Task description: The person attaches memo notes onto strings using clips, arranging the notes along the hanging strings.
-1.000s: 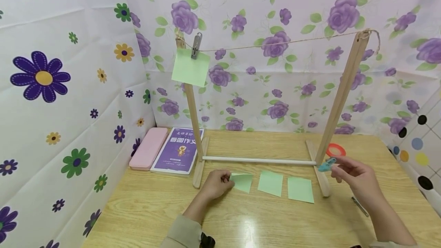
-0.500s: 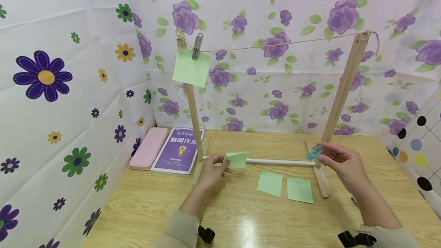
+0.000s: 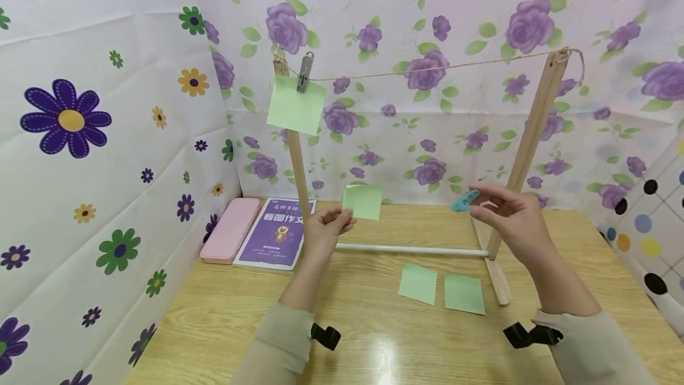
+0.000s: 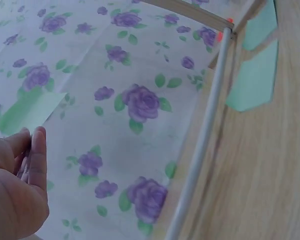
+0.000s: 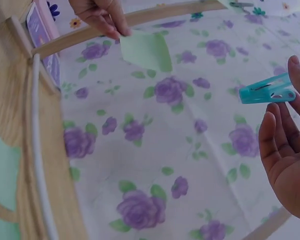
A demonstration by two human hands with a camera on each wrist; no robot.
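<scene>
My left hand (image 3: 327, 230) pinches a green sticky note (image 3: 363, 202) by its lower left corner, raised above the white rod (image 3: 411, 249) of a wooden stand. In the right wrist view that note (image 5: 147, 51) bends slightly at its free end. My right hand (image 3: 507, 215) holds a blue clothespin (image 5: 266, 90) between thumb and fingers, its tip pointing left. Above both hands a twine line (image 3: 374, 75) runs between the two posts. A grey clothespin (image 3: 305, 72) fastens another green note (image 3: 296, 106) to the twine near the left post.
Two green notes, one on the left (image 3: 418, 284) and one on the right (image 3: 464, 294), lie on the wooden table (image 3: 352, 337). A purple book (image 3: 276, 233) and a pink case (image 3: 231, 230) lie left of the stand. The right post (image 3: 534, 129) rises beside my right hand.
My left hand has lifted the leftmost green note off the table and up past the rod. The right hand has moved up and left with the blue clothespin.
</scene>
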